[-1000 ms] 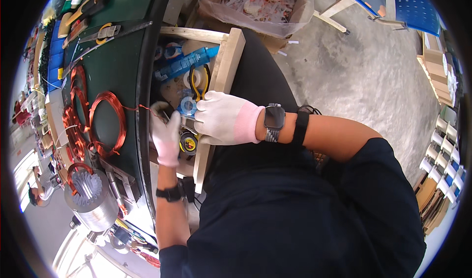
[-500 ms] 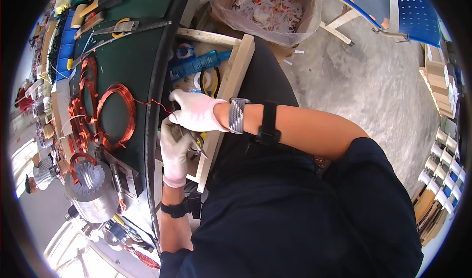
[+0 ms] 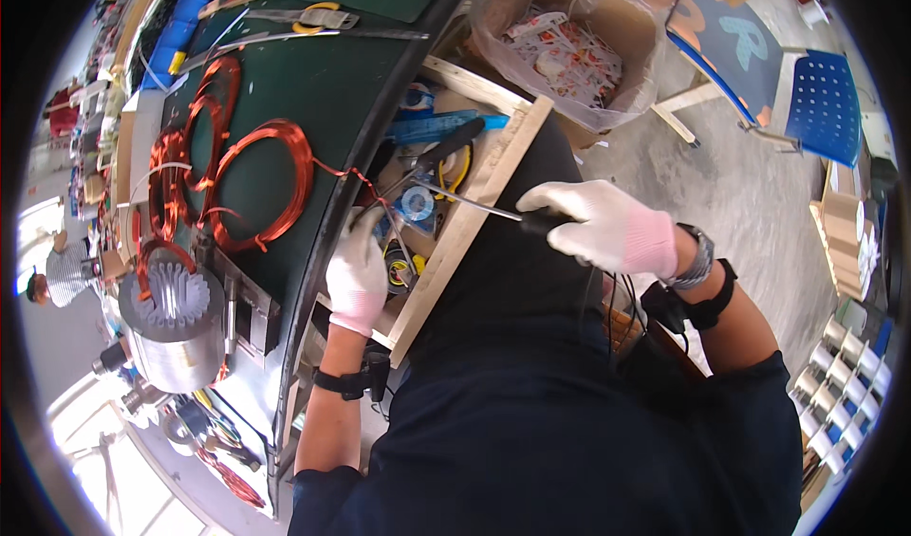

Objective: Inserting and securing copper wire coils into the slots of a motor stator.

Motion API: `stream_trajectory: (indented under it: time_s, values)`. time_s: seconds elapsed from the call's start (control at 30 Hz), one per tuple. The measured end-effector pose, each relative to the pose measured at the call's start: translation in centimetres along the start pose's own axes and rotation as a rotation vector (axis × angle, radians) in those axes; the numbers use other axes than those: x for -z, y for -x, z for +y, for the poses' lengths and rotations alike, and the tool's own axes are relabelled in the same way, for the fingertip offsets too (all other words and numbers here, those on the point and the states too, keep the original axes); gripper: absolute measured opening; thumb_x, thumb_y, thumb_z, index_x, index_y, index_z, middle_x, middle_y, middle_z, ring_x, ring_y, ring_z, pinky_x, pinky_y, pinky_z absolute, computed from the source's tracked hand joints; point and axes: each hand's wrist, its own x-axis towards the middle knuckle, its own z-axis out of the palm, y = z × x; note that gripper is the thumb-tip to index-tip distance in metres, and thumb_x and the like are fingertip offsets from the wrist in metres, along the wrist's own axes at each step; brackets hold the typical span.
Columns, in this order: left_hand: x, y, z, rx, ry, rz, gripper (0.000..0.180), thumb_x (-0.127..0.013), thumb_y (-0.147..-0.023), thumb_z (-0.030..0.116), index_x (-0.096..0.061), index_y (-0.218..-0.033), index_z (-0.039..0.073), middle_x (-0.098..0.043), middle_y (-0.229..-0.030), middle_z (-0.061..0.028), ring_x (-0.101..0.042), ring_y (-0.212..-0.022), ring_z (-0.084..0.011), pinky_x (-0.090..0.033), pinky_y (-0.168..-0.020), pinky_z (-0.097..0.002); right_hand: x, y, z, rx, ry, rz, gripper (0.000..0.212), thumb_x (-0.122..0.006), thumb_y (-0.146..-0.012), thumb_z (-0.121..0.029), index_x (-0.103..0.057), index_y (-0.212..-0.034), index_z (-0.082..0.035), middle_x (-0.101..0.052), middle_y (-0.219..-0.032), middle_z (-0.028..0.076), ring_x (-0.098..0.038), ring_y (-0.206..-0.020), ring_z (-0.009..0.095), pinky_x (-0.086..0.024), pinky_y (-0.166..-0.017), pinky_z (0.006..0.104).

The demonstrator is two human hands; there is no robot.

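Note:
My right hand [image 3: 612,228], in a white glove with a pink cuff, is closed round the black handle of a screwdriver [image 3: 479,206]. Its long metal shaft points left across the rim of an open wooden drawer [image 3: 474,223]. My left hand [image 3: 356,275], gloved too, is over the drawer's near left part with its fingers bent together; what they grip is partly hidden. A twisted red copper wire [image 3: 356,173] runs from a coil [image 3: 304,171] on the bench to beside those fingertips. In the drawer lie a blue tube [image 3: 432,128], a tape measure [image 3: 397,268] and a pale ring [image 3: 416,204].
The dark green bench [image 3: 313,81] carries more copper coils, a slotted metal stator [image 3: 176,341] and hand tools. A lined carton of scraps [image 3: 569,57] stands beyond the drawer. A blue chair [image 3: 824,104] is at the far right. Another person [image 3: 66,270] is at the far left.
My right hand has moved right, away from my left hand, and now holds the screwdriver. My left hand stays over the drawer. The whole view has shifted.

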Motion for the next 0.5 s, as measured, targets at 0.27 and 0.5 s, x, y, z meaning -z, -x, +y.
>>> stream_trajectory:
  time_s: [0.27,0.5]
  values:
    - [-0.5,1.1,0.5,0.144,0.290,0.058,0.040,-0.055,-0.092,-0.002,-0.067,-0.130,-0.001,-0.067,-0.126,-0.0239,-0.065,-0.116,-0.0395,-0.050,-0.102,-0.0424,0.6,0.2,1.0,0.266,0.409,0.111,0.043,-0.058,-0.082,-0.004,-0.063,-0.125,-0.007,-0.069,-0.108,0.018,-0.068,-0.103,0.037,-0.055,-0.090,0.0436]
    - [1.3,0.4,2.7,0.102,0.176,0.027,0.034,-0.064,-0.092,0.007,-0.063,-0.126,-0.001,-0.066,-0.121,-0.0212,-0.063,-0.116,-0.0377,-0.050,-0.099,-0.0422,0.3,0.0,3.9,0.148,0.474,0.166,0.048,-0.057,-0.081,0.003,-0.061,-0.127,-0.008,-0.064,-0.115,0.019,-0.064,-0.108,0.042,-0.053,-0.095,0.0462]
